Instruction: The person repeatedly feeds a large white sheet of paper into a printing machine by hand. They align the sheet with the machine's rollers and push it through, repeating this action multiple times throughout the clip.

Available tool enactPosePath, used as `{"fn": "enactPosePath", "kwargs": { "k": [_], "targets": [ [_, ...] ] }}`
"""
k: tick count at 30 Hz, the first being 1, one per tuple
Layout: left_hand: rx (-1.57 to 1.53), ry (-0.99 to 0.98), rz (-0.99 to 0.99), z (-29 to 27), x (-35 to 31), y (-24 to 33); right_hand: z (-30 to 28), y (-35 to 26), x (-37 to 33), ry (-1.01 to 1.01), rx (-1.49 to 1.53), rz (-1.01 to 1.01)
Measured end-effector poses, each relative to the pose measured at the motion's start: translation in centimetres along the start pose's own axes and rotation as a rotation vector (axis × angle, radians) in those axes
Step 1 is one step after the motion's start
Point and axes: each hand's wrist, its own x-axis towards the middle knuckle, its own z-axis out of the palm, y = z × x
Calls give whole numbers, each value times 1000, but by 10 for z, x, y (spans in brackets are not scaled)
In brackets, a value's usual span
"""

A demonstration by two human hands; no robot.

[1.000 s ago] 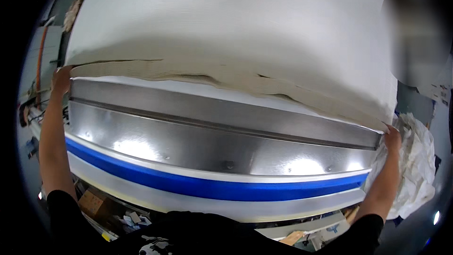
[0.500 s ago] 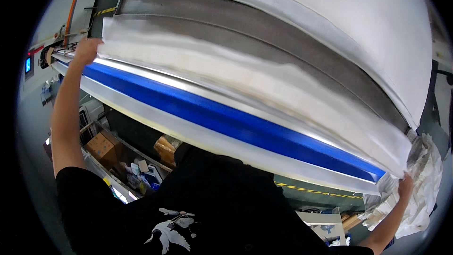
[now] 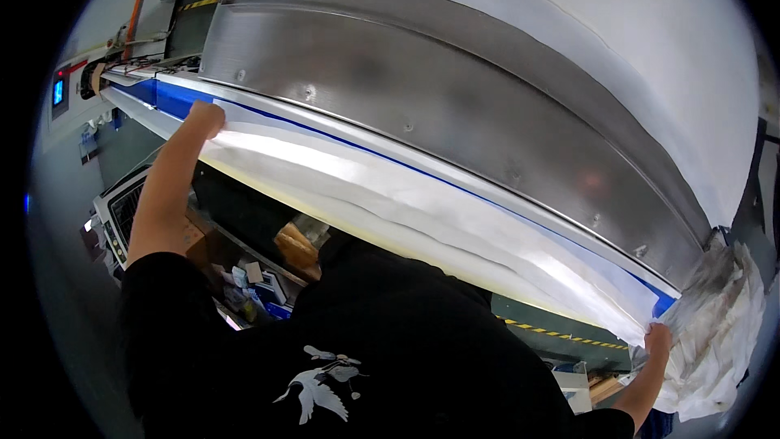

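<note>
A long white sheet (image 3: pixel 422 207) stretches between my hands across the front of a machine. My left hand (image 3: pixel 207 119) is closed on the sheet's left end. At the far right, my right hand (image 3: pixel 659 339) pinches its other end. The sheet lies over most of a blue strip (image 3: pixel 172 100), which shows only at its ends and along a thin line behind. Behind that runs a bright metal rail, then a wide grey metal plate (image 3: pixel 366 73) with several screw heads. The sheet's middle sags in soft folds toward my body.
A broad white sheet (image 3: pixel 634 24) hangs beyond the metal plate. Crumpled white material (image 3: pixel 715 333) is heaped beside my right hand. Below the machine's front edge are a box of odds and ends (image 3: pixel 256 293) and a brown-wrapped block (image 3: pixel 297 250). A small lit screen (image 3: pixel 58 91) stands far left.
Both hands have moved toward my body with the white sheet, the left one also rightward. The sheet has left the grey plate and now covers most of the blue strip.
</note>
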Motion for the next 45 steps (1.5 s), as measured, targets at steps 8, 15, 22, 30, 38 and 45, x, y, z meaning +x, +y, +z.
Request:
{"fn": "enactPosePath", "kwargs": {
  "k": [8, 15, 22, 30, 38, 45],
  "targets": [
    [-208, 275, -446, 35, 30, -30, 23, 1, 6, 62, 82, 55],
    [-670, 706, -478, -60, -38, -26, 36, 14, -22, -97, -136, 69],
    [-909, 1229, 51, -137, -69, 144, -17, -27, -6, -127, 57, 49],
    [-1034, 1425, 790, -212, -158, 287, -22, -57, -12, -49, 253, -3],
    [-819, 1199, 1229, -266, -202, 335, -72, -96, 4, -27, 231, -226],
    [-889, 1250, 1104, -262, -183, 320, -103, -116, 5, 323, 289, -33]
  ]
}}
